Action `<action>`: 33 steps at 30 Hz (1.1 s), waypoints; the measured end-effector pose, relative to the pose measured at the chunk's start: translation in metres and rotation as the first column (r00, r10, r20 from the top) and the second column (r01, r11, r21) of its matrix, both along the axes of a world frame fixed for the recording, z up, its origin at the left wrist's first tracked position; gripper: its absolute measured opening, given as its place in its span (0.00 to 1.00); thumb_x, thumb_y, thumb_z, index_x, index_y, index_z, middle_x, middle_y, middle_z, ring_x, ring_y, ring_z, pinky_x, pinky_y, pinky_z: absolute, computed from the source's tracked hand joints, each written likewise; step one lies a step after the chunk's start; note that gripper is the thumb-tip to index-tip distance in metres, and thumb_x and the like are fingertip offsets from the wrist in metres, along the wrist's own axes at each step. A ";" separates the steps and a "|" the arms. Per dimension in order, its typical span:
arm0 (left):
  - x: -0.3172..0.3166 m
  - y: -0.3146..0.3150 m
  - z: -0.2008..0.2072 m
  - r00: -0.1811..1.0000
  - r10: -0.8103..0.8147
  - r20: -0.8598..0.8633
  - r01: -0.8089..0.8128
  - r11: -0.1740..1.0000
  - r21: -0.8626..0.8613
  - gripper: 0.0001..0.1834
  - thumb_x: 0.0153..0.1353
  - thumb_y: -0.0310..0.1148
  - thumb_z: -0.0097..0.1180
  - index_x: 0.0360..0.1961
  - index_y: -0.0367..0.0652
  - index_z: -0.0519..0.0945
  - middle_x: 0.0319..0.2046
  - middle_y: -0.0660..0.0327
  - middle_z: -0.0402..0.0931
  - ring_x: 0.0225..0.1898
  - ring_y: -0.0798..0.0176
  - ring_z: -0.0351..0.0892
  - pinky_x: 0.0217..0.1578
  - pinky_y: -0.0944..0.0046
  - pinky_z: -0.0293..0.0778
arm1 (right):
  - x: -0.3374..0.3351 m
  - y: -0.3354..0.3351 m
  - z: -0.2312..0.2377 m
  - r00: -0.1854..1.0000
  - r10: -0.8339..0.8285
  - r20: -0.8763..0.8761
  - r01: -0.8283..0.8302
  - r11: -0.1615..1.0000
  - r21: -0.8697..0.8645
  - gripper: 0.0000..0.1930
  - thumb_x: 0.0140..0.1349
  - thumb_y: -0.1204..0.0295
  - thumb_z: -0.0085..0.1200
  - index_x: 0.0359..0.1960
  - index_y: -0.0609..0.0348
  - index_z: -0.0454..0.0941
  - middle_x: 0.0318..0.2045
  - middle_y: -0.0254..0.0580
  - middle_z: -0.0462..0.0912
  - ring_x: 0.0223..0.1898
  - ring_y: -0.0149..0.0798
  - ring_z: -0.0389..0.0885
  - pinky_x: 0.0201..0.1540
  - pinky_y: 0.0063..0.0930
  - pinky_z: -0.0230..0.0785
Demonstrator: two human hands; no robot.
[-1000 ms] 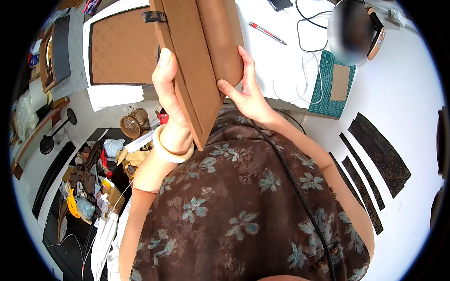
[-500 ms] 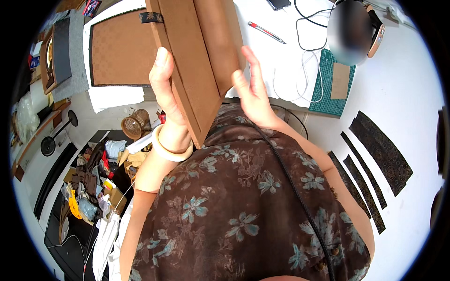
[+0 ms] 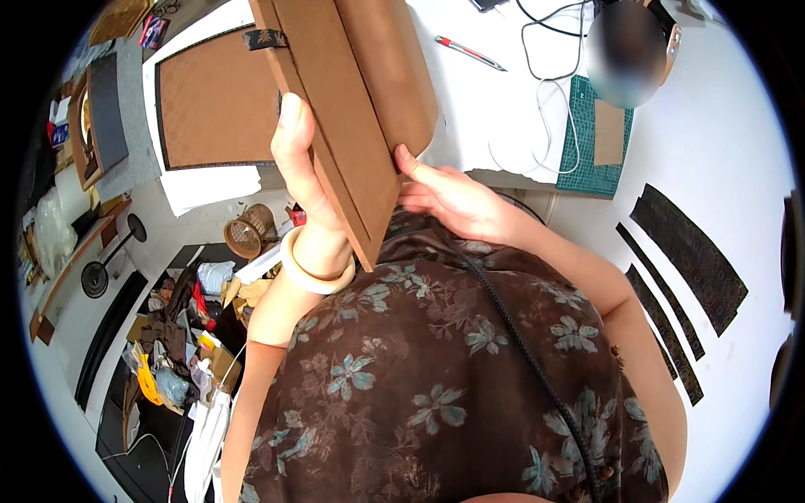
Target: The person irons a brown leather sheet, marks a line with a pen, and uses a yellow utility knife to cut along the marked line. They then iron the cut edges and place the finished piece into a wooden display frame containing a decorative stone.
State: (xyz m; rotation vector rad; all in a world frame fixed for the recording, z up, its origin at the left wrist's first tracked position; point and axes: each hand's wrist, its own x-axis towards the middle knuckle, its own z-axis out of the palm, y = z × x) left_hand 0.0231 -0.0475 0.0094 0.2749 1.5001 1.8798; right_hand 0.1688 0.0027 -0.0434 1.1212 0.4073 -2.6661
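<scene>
A brown box-like case is held tilted in front of me, its lower corner close to my patterned shirt. A dark patterned tab is folded over its left edge near the top. My left hand grips the case's left side, thumb up along the edge, the other fingers hidden behind it. A pale bangle circles that wrist. At the lower right, my right hand presses its thumb to the case's edge, with fingers bent beside the lower corner, partly hidden.
Left of the case lies a flat brown panel with a dark border. A red-and-grey pen, a white cable and a green cutting mat are on the right. Dark patterned strips lie farther right. A wicker basket stands lower left.
My right hand, held apart with fingers spread before, has moved down and onto the case's lower right edge. My left hand keeps its grip; the case has hardly moved.
</scene>
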 end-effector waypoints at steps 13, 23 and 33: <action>0.002 0.004 0.018 0.953 -0.052 0.297 0.025 0.995 0.093 0.21 0.70 0.52 0.43 0.43 0.44 0.72 0.37 0.62 0.75 0.37 0.66 0.75 0.37 0.63 0.72 | -0.008 0.001 0.001 0.968 -0.247 -0.045 0.222 0.926 -0.305 0.23 0.74 0.55 0.54 0.61 0.58 0.74 0.56 0.37 0.81 0.56 0.34 0.81 0.63 0.34 0.74; 0.001 0.006 0.018 0.948 -0.093 0.303 0.078 0.995 0.064 0.22 0.70 0.52 0.45 0.52 0.45 0.68 0.41 0.61 0.74 0.40 0.64 0.75 0.40 0.62 0.73 | -0.004 -0.002 -0.008 0.990 -0.135 -0.035 0.122 0.960 -0.252 0.35 0.68 0.46 0.58 0.64 0.62 0.70 0.58 0.42 0.80 0.58 0.39 0.80 0.63 0.36 0.72; -0.014 0.002 0.006 0.922 -0.231 0.312 0.157 0.957 0.245 0.45 0.70 0.66 0.43 0.76 0.44 0.56 0.63 0.56 0.70 0.61 0.58 0.73 0.62 0.54 0.70 | -0.038 0.070 -0.005 0.982 -0.190 -0.021 0.101 0.426 0.899 0.56 0.58 0.41 0.68 0.72 0.72 0.52 0.67 0.60 0.60 0.72 0.53 0.59 0.74 0.44 0.55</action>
